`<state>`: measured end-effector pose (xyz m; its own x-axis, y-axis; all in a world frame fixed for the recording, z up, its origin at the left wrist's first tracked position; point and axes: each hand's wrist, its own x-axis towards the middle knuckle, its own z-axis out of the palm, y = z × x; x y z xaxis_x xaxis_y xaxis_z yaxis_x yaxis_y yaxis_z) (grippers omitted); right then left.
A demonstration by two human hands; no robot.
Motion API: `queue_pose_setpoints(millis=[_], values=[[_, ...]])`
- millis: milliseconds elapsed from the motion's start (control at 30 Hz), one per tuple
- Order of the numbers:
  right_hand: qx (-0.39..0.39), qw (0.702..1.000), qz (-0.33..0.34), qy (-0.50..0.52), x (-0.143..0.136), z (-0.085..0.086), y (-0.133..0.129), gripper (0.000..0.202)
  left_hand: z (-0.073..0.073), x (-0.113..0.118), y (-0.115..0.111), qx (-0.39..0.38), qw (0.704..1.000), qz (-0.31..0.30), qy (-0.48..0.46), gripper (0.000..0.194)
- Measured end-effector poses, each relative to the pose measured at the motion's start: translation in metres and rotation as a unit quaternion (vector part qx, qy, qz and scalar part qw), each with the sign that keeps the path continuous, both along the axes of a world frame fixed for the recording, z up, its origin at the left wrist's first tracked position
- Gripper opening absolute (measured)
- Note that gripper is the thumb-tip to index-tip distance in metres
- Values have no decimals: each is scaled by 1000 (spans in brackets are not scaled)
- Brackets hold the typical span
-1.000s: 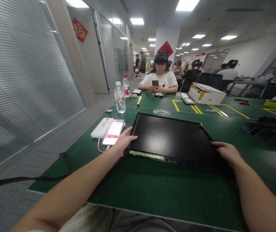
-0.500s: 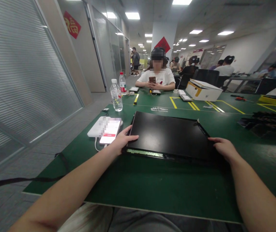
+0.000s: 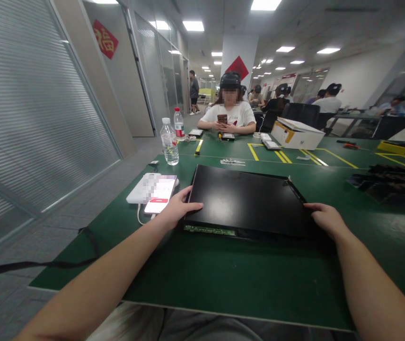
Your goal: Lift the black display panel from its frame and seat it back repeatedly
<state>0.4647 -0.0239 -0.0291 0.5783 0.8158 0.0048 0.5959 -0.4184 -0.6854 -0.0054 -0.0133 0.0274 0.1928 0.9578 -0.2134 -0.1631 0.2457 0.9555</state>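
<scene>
A black flat display panel [image 3: 245, 199] lies low over the green table in front of me, its glossy face up. Along its near left edge a green circuit board strip [image 3: 209, 231] shows. My left hand [image 3: 180, 208] grips the panel's left edge, thumb on top and the other fingers at the side and partly hidden below. At the opposite end, my right hand [image 3: 325, 219] is closed on the right edge; its fingertips under the panel are hidden. A lit phone [image 3: 160, 194] on a cable lies just left of my left hand.
A white box-shaped device [image 3: 142, 188] sits beside the phone, with water bottles [image 3: 170, 144] behind. Dark strip-like parts [image 3: 390, 182] are piled at right. Across the green table [image 3: 238, 277] a person [image 3: 229, 113] holds a phone, near a white carton [image 3: 297, 133].
The panel's near edge appears slightly lower, with the circuit strip shifted a little down and left. Both hands keep their hold on the panel.
</scene>
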Motion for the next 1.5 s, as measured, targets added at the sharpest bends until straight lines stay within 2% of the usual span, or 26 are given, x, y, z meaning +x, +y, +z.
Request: queue_pose_setpoints(millis=[167,633,900,1100,1267,1500], values=[[-9,1000,-2,-26,2,0,1,47,-6,-2,3,30,999,-13,-4,80],[-31,998,5,-51,4,-2,3,41,-5,-2,1,67,997,-30,5,74],[-13,998,6,-59,1,1,1,35,1,-1,-1,67,997,-24,11,77],[10,999,1,-39,-2,2,0,32,4,2,-5,103,994,-41,-16,68],[34,999,-5,-14,0,-1,3,39,2,3,-4,143,988,-47,-26,74],[54,998,-28,1,-1,2,2,33,4,3,-5,206,976,-63,-25,86]])
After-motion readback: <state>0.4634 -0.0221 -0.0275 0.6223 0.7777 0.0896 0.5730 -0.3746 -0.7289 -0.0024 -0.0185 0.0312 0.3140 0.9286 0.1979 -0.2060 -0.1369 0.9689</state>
